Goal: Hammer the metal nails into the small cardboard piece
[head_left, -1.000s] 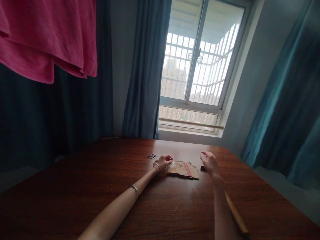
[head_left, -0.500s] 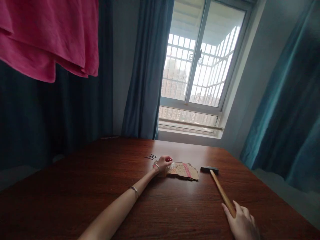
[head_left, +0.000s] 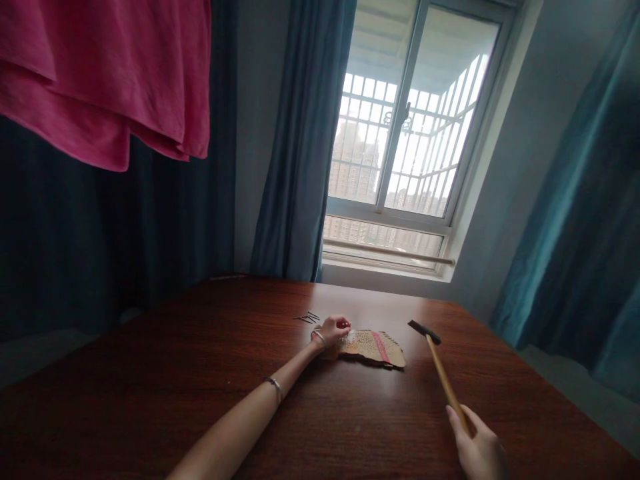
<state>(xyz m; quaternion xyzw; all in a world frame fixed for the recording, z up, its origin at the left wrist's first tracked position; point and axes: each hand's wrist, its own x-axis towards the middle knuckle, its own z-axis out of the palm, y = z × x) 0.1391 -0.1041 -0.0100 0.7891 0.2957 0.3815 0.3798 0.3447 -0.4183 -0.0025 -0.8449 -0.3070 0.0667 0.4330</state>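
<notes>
Head camera, looking forward and down across a dark reddish wooden desk [head_left: 150, 400]: a person works with both bare arms stretched out toward a window [head_left: 400, 133].

The right hand [head_left: 477, 450], at the lower right edge of the frame, is closed around the near end of a hammer [head_left: 443, 377]. The fingers wrap the pale wooden handle. The shaft runs away from the person and to the left, and its dark metal head sits tilted and appears to be off the desk surface, just right of a cardboard piece [head_left: 373, 347].

That flat brown cardboard piece lies on the desk near its far middle, dotted with small holes and crossed by a pink stripe. The left hand [head_left: 334, 329] rests on its left end with the fingers curled inward. Whether they pinch anything is too small to tell. A thin bracelet [head_left: 273, 383] circles the left forearm.

A few thin dark nails [head_left: 307, 317] lie loose on the desk just beyond and left of the left hand.

Blue curtains [head_left: 295, 147] flank the window, and a pink cloth [head_left: 100, 73] hangs at upper left.
</notes>
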